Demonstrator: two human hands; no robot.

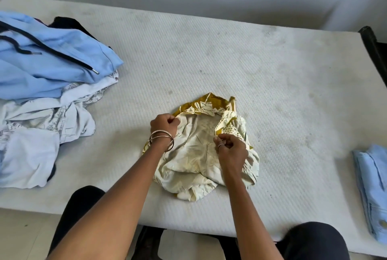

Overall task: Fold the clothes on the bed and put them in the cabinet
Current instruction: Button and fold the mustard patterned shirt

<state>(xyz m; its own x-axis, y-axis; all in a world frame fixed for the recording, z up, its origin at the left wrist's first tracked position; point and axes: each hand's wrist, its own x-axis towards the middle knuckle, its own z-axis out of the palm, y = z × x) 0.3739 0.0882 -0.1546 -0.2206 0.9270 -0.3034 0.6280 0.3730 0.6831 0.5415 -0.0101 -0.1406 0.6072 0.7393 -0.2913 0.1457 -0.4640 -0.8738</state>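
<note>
A crumpled yellow-and-cream printed garment (199, 150) lies inside out on the white mattress (209, 54), near its front edge. My left hand (164, 123), with bangles on the wrist, pinches the garment's upper left edge by the collar. My right hand (230, 146), with a ring on one finger, pinches the fabric at the right side of the opening. A heap of unfolded clothes lies at the left: a light blue hooded garment (52, 58) with a black drawstring on top of a pale printed shirt (41, 134).
A folded light blue piece (371, 190) lies at the mattress's right front edge. A dark garment (69, 24) shows behind the heap. A black bed frame post (371, 44) stands at the right. A white wall runs behind the bed. My knees press against the front edge.
</note>
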